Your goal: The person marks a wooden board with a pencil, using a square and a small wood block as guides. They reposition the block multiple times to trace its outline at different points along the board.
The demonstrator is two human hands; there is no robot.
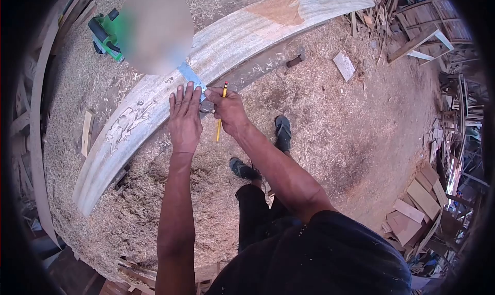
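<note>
A long, curved pale wooden board (221, 45) arcs across the view in front of me. Across its near edge lies a flat blue strip (188, 74), possibly a ruler or template. My left hand (184, 117) rests with its fingers stretched out over the board, beside and partly on the strip. Closed fingers of my right hand (229, 111) hold a yellow pencil (217, 132), its red eraser end up. The right thumb and fingertips are at the strip's near end; whether they pinch it is hard to tell. A blurred oval covers part of the board's far side.
Wood shavings cover the ground. Beyond the board sits a green power tool (107, 34). A thin curved plank (37, 114) stands at left. A pale block (344, 66) and a dark block (295, 61) lie at right, with scrap boards (423, 198) farther over.
</note>
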